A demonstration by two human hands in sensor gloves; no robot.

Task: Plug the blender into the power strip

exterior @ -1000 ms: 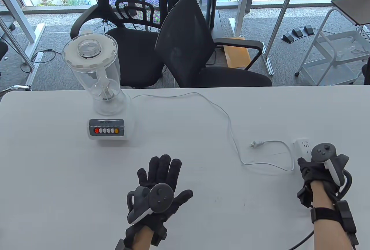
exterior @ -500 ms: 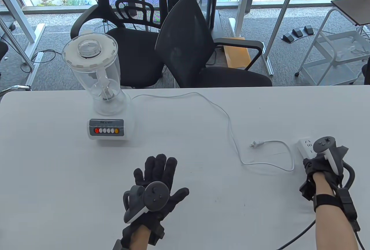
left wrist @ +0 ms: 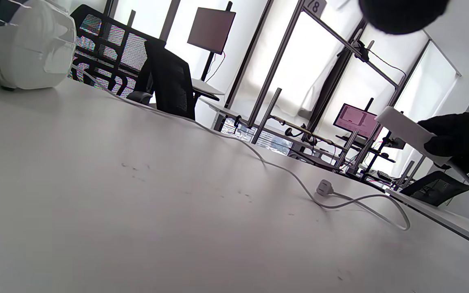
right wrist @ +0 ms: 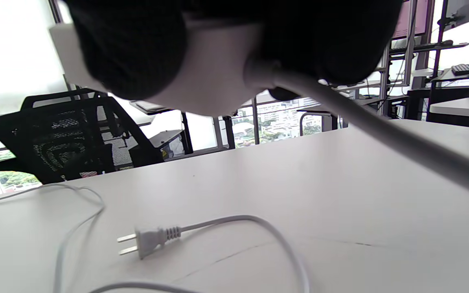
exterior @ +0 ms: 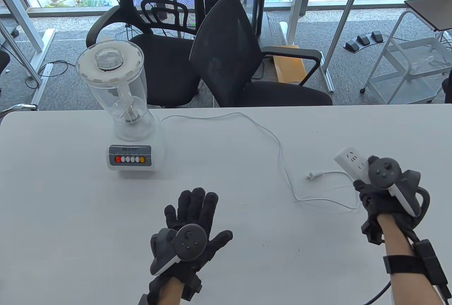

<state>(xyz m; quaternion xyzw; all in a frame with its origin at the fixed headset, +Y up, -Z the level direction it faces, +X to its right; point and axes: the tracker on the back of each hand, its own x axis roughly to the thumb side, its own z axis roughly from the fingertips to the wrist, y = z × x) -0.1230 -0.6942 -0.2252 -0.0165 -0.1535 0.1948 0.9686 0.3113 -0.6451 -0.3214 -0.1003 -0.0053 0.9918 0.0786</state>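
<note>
White and bare-looking, the worktop (exterior: 226, 213) stands before two black office chairs (exterior: 243, 68) and a row of windows. On its far left stands the blender (exterior: 123, 114), a clear jar on a white base with a row of buttons. Its thin white cord (exterior: 268, 135) runs rightward and loops back to the two-prong plug (exterior: 312, 175), which lies flat on the surface — free of any socket. Just beside that loop, the right hand (exterior: 383, 195) holds the white power strip (exterior: 349, 160) lifted clear of the worktop, its grip clamped around the strip's near end; the fingers themselves are mostly hidden, though they seem wrapped underneath. The left hand (exterior: 192, 227) rests flat near the front edge, fingers spread apart, holding nothing.
</note>
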